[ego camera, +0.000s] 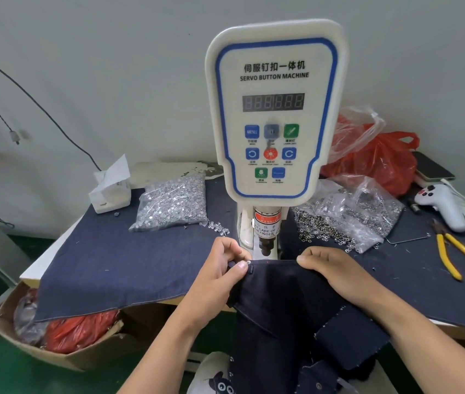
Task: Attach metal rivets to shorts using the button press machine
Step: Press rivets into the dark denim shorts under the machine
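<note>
Two hands hold dark navy shorts (296, 302) just in front of the white button press machine (275, 109), whose panel reads "SERVO BUTTON MACHINE". The left hand (220, 268) pinches the top edge of the fabric between thumb and curled fingers, with a small metal rivet (248, 262) showing at the thumb tip. The right hand (330, 265) grips the same edge a little toward 3 o'clock, its fingers curled over the hem. Between the hands the edge runs taut below the machine's punch head (265, 247), and a tiny red light spot sits on the cloth there. The rest of the shorts hangs down toward 6 o'clock, off the table (32, 268) edge.

A dark denim cloth (112, 260) covers the table. At 10 o'clock from the hands lies a clear bag of silvery rivet parts (171, 203), with a few loose ones beside it. At 2 o'clock an opened bag of metal rings (348, 220) spills onto the cloth, and a red plastic bag (379, 163) sits behind it. Yellow-handled pliers (461, 257) lie at 3 o'clock, near a white handheld controller (441, 206). A white tissue box (110, 191) stands at the far left of the table. At 8 o'clock, a cardboard box (69, 354) on the green floor holds more red bags.
</note>
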Tool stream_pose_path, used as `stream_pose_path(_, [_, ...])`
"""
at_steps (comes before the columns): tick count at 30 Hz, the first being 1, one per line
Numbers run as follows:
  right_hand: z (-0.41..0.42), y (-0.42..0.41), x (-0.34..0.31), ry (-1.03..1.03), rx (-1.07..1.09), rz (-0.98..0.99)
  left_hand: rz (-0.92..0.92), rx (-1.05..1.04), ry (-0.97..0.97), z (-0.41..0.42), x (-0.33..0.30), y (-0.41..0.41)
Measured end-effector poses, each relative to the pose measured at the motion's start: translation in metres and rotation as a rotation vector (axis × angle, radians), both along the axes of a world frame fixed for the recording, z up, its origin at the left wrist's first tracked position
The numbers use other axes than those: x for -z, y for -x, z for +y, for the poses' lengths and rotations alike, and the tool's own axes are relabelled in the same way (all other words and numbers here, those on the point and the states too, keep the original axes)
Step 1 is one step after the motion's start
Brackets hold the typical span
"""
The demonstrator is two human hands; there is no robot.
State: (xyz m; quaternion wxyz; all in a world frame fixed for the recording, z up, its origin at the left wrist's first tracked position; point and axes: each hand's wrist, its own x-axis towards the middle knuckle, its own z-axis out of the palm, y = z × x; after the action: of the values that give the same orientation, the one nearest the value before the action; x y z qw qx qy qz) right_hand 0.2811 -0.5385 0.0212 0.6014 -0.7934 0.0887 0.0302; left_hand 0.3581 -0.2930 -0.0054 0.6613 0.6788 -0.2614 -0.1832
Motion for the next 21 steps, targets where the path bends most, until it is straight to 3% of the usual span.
stream_pose_path(21, [-0.0008,-0.0023,0.0006,0.009,-0.007,-0.013,-0.001,-0.009,-0.009,-0.0022,-0.0056,0.0046])
